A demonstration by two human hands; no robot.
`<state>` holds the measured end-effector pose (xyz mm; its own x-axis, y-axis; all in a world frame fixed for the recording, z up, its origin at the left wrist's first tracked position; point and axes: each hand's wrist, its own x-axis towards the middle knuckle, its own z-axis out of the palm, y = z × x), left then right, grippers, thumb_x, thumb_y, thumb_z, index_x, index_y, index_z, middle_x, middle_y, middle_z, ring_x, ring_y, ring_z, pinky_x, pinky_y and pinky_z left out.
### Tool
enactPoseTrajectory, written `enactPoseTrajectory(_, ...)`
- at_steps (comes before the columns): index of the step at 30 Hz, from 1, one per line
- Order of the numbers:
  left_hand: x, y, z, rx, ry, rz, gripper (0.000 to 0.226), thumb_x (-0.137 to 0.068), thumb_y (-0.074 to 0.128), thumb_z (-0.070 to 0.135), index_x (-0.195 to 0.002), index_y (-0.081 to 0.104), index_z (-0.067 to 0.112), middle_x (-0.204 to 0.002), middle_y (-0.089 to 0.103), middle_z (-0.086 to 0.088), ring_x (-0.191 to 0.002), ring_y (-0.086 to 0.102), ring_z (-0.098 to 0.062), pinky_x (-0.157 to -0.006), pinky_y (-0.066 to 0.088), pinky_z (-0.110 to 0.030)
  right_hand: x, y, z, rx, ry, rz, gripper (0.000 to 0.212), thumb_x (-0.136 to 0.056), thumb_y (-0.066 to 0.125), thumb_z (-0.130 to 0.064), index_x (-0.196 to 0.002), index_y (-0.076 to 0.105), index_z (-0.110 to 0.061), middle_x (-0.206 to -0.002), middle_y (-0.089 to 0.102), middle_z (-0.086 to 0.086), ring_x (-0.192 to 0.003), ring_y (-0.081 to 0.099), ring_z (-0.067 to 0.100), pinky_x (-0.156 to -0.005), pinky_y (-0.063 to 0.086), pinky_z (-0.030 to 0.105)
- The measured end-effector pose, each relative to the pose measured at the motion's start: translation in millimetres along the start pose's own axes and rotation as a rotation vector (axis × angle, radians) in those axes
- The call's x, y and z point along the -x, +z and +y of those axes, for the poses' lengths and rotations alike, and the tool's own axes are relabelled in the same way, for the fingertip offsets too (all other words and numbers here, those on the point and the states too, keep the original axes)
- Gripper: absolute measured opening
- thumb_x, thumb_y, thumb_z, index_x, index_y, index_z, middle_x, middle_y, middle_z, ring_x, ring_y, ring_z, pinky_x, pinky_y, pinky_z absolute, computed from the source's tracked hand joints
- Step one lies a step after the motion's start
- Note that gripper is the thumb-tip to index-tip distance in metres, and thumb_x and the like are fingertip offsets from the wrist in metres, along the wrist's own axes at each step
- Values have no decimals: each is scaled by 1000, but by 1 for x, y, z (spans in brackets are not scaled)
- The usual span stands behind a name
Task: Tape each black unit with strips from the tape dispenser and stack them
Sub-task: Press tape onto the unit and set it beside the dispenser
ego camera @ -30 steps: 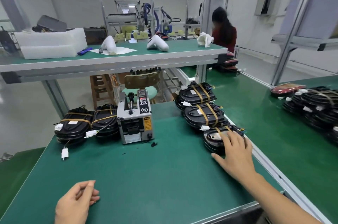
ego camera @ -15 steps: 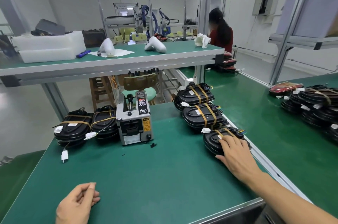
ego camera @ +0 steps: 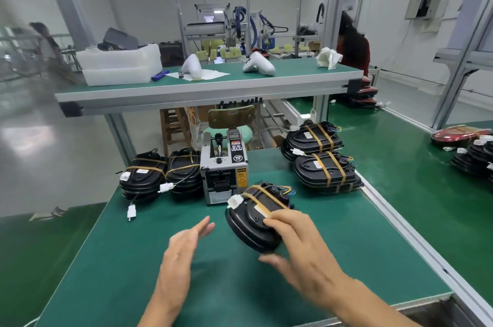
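My right hand [ego camera: 298, 246] grips a black unit [ego camera: 254, 216] with two tan tape strips and a white connector, held tilted above the green table just in front of the grey tape dispenser [ego camera: 224, 169]. My left hand [ego camera: 186, 244] is open, fingers straight, a little to the unit's left and not touching it. Two stacks of taped black units [ego camera: 326, 170] sit at the right behind it, the farther stack [ego camera: 312, 137] beyond. Two more taped black units [ego camera: 144, 177] lie left of the dispenser.
The green table [ego camera: 133, 260] ends at a metal rail on the right. A raised bench [ego camera: 202, 86] behind holds white foam boxes and white handheld parts. More black units [ego camera: 477, 156] lie on the right-hand table. A person sits at the back right.
My right hand picked the near black unit off the right edge and brought it left to the table's middle. My left hand rose from the near edge, opened and moved toward the unit.
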<state>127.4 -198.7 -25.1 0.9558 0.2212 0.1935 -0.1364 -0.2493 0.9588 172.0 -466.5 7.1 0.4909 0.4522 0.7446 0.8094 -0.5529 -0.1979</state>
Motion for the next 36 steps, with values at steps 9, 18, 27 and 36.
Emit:
enactPoseTrajectory(9,12,-21,5,503,-180,-136,88,-81,77,71,-149,58,19,-148,63,-16,-136,61,-33,-113,45,-56,-30,45,-39,-1452,804,49,53,-96,62,-49,-118,71,-1,-122,70,29,-115,68,38,-101,55,49)
enactPoseTrajectory(18,9,-23,0,262,-225,-37,67,-81,78,61,-137,67,25,-131,75,-3,-127,68,-24,-113,48,-46,-10,67,-23,-1766,1112,160,52,-94,58,-33,-117,69,13,-122,69,28,-102,71,28,-92,62,48)
enactPoseTrajectory(27,15,-28,15,231,-122,324,70,-79,52,73,-117,74,19,-103,80,-8,-101,76,-24,-93,56,-46,-19,57,-42,-706,439,113,34,-88,72,-37,-122,65,-33,-127,58,-9,-124,58,13,-106,46,22)
enactPoseTrajectory(36,33,-24,51,-218,291,259,92,-79,72,75,-157,44,34,-142,62,10,-134,60,-16,-110,50,-32,-18,61,-46,-6,-146,75,52,-87,75,-38,-123,64,-2,-128,58,7,-118,62,26,-111,46,52)
